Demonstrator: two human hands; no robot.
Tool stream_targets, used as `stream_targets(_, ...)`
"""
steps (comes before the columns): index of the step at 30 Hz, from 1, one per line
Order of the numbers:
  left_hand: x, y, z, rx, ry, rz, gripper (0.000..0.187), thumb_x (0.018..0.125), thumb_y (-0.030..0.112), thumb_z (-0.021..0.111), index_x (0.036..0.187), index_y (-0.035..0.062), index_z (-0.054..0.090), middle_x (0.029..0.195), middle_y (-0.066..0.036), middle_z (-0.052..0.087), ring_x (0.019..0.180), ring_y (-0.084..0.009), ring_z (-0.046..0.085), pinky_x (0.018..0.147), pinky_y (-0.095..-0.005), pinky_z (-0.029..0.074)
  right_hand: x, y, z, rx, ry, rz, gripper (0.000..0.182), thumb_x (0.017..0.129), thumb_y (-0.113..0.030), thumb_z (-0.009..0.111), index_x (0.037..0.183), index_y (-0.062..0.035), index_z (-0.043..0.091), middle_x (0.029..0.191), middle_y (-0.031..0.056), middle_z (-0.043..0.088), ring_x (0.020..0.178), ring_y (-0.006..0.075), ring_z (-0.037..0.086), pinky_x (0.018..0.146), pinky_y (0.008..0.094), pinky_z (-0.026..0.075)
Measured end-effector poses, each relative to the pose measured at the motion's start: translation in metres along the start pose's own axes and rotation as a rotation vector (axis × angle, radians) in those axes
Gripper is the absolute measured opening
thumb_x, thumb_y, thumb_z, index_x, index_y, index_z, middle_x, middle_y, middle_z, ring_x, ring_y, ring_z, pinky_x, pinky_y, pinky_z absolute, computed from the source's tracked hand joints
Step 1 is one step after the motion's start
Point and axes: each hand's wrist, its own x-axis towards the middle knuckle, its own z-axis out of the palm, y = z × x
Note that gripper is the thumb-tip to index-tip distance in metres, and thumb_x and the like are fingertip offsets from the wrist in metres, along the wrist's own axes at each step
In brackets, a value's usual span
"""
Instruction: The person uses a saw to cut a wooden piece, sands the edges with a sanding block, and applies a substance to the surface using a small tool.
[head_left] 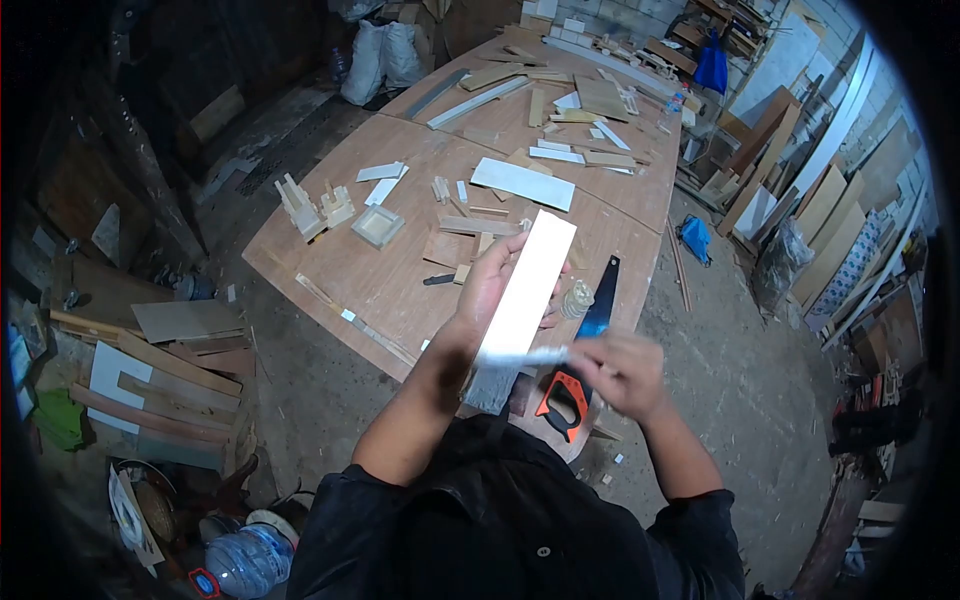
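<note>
My left hand (488, 275) is wrapped round a long, bright white board (530, 285), its fingertips showing past the right edge. The board slants up and away from my body; its lower end looks grey and shaded. My right hand (625, 372) is closed on a thin whitish strip-like tool (525, 357), smeared by motion, which crosses the board near its lower end. I cannot make out its exact kind, nor whether it touches the board. Just beyond my right hand lies a handsaw (563, 404) with an orange and black handle. A small clear round container (577, 298) stands beside its blade.
The wooden table (330, 265) carries scattered wood offcuts, a wide white board (523, 184), a small square frame (378, 226) and a wooden model (312, 208). A large water bottle (245, 560) lies at lower left. Planks (775, 140) lean against the right wall.
</note>
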Motion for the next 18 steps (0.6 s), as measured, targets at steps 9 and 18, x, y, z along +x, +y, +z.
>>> stream_targets(9,0.003,0.004,-0.004,-0.031,0.05,0.027,0.056,0.094,0.052,0.045,0.104,0.0007,0.064,0.073,-0.005,0.062,0.061,-0.017,0.055,0.055,-0.0323,0.044,-0.001,-0.011,0.0,0.102,-0.079,-0.009,0.014,0.081,-0.009,0.073,0.094,-0.0016,0.072,0.068,0.0115,0.064,0.058,0.024,0.063,0.055,0.0313,0.048)
stream_targets(18,0.002,0.002,0.0,-0.031,0.012,0.022,0.054,0.094,0.051,0.044,0.104,0.0008,0.063,0.075,-0.006,0.062,0.062,-0.0176,0.057,0.056,-0.0324,0.044,-0.006,0.0,-0.007,0.128,-0.061,-0.015,0.017,0.081,-0.01,0.073,0.096,-0.0017,0.073,0.064,0.0088,0.058,0.055,0.0223,0.057,0.05,0.0335,0.043)
